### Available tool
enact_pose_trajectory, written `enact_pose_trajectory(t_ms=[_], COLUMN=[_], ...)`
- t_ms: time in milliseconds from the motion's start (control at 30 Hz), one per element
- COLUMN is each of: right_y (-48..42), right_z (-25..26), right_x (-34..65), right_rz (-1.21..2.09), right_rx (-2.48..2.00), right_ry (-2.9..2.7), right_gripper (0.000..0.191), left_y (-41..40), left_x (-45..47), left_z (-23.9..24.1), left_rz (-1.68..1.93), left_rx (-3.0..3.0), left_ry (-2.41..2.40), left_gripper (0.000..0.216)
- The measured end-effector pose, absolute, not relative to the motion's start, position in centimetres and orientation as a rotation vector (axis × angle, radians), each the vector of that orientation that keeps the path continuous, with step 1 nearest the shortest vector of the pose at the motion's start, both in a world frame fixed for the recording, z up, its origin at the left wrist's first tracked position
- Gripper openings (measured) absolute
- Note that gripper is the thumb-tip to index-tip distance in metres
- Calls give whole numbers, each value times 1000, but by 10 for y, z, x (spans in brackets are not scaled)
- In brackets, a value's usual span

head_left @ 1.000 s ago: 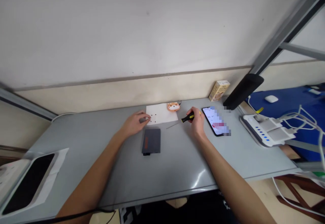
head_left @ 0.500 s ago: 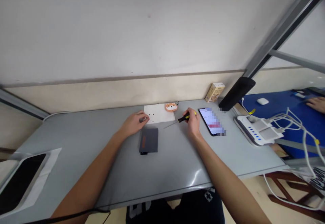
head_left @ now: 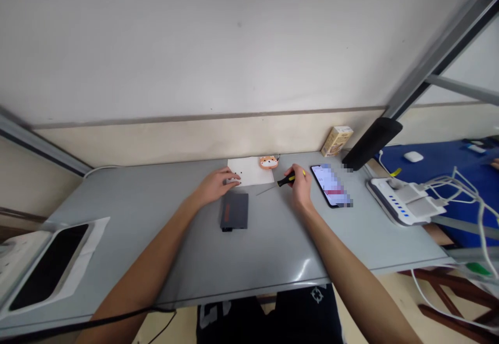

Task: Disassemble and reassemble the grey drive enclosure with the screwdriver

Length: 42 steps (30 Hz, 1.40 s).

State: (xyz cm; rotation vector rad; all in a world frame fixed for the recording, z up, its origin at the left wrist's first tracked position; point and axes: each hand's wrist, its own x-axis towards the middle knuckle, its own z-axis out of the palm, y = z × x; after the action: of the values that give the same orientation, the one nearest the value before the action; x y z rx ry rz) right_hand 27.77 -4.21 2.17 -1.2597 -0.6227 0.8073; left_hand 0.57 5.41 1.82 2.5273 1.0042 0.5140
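My right hand (head_left: pixel 300 186) is closed around a screwdriver (head_left: pixel 281 183) with a black and yellow handle, its thin shaft pointing left and down toward the grey table (head_left: pixel 156 214). My left hand (head_left: pixel 215 185) rests at the left edge of a white sheet of paper (head_left: pixel 252 171), fingertips pinched over small dark specks on it; what they hold is too small to name. A dark grey flat device (head_left: pixel 234 211) with a reddish stripe lies just below the paper, between my two hands.
An orange animal-shaped charm (head_left: pixel 268 162) sits at the paper's far edge. A lit phone (head_left: pixel 331 185) lies right of my right hand, a small carton (head_left: pixel 337 141) behind it. A white power strip (head_left: pixel 403 203) with cables is at right; a black screen on white sheet (head_left: pixel 50 263) at left.
The head camera shifted slightly. My left fingertips moved a little onto the paper's edge. The right hand keeps the screwdriver in about the same place.
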Motion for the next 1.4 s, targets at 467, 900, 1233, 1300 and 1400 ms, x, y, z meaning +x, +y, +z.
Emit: enact_pose_trajectory(t_ms=[467,900,1233,1300,1400], right_y=[-42,-47,-59,-64,-73], right_z=[23,37,50,53,55], right_x=[280,285,278,280,281], right_rz=[790,722,438,347,293], right_rx=[-1263,-1274,-1287,-1288,-1297], right_ry=[-601,-569,-825,-954,-1158], right_gripper=[32,34,38,40,42], left_y=[66,20,-17,-20,-21], left_x=[14,-7,10,9,-3], left_z=[21,34,22,24,29], left_rz=[452,463,378,343,158], left_rx=[2637,2329,2220,2218,2178], left_ry=[979,1080,1389,1389,1081], left_gripper=[35,37,57,57,68])
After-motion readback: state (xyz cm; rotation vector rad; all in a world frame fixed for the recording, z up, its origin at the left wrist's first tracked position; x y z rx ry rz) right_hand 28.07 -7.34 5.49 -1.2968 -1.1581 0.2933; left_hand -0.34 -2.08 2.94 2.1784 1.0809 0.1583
